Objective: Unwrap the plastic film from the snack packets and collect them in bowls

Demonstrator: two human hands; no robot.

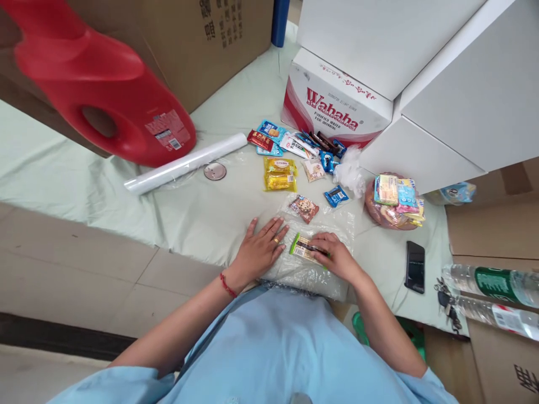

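In the head view we list one left hand (pixel 261 247), centre of frame, palm down, fingers spread wide across clear plastic film (pixel 301 275), its forearm slanting up from lower left. We list one right hand (pixel 334 253), right of centre, fingers bent and close together over a green-edged packet (pixel 301 249) lying on the film; whether it grips or merely presses, we cannot tell.

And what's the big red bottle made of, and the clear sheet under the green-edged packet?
The red bottle looks like stiff plastic with a soft shine, moulded around its handle hole. The clear sheet is probably thin, glossy plastic film, judging by its crinkles and glints.
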